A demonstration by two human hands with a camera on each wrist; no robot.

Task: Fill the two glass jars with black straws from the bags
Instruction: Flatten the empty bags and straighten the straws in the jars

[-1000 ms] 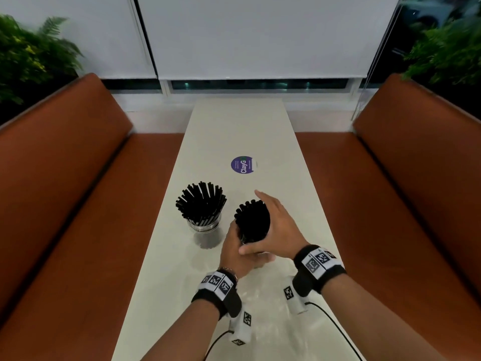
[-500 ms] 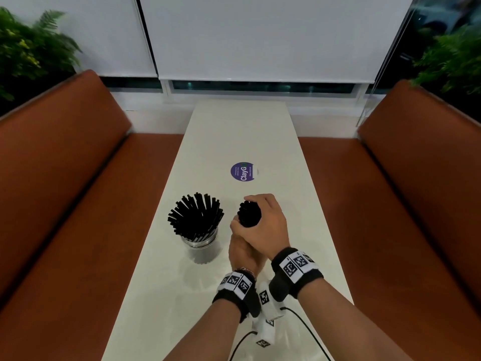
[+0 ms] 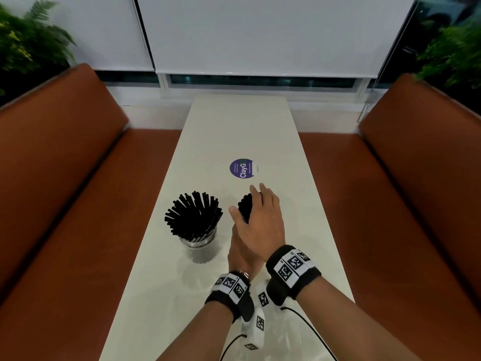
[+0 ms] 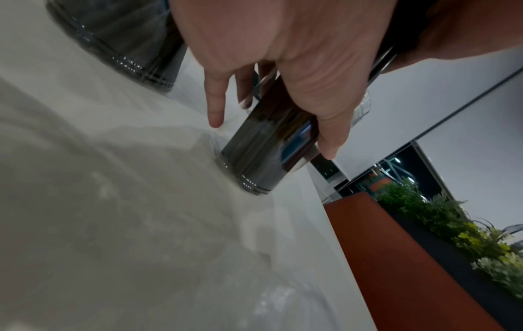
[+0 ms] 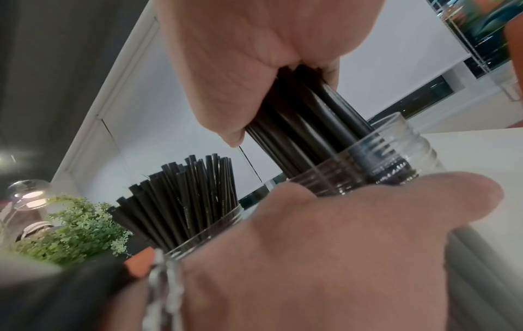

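On the pale table (image 3: 234, 126) a glass jar (image 3: 200, 242) stands at the left, full of fanned-out black straws (image 3: 194, 218). Right of it my left hand (image 3: 240, 254) grips the second jar (image 4: 263, 156), thumb on one side and fingers round the other, with its base on the table. A tight bundle of black straws (image 3: 244, 209) stands in this jar (image 5: 396, 152). My right hand (image 3: 244, 200) lies over the bundle's top. The straws (image 5: 305, 116) sit between its thumb and its straightened fingers. In the head view both hands hide the second jar.
A round purple sticker (image 3: 242, 169) lies on the table beyond the hands. Orange benches (image 3: 65, 191) run along both long table edges, with plants (image 3: 26, 40) behind them. What looks like clear plastic film (image 3: 286, 340) lies near my wrists.
Half a second ago my right hand's fingers were curled tight round the bundle's top; now they are straightened over it. The left hand stays on the jar.
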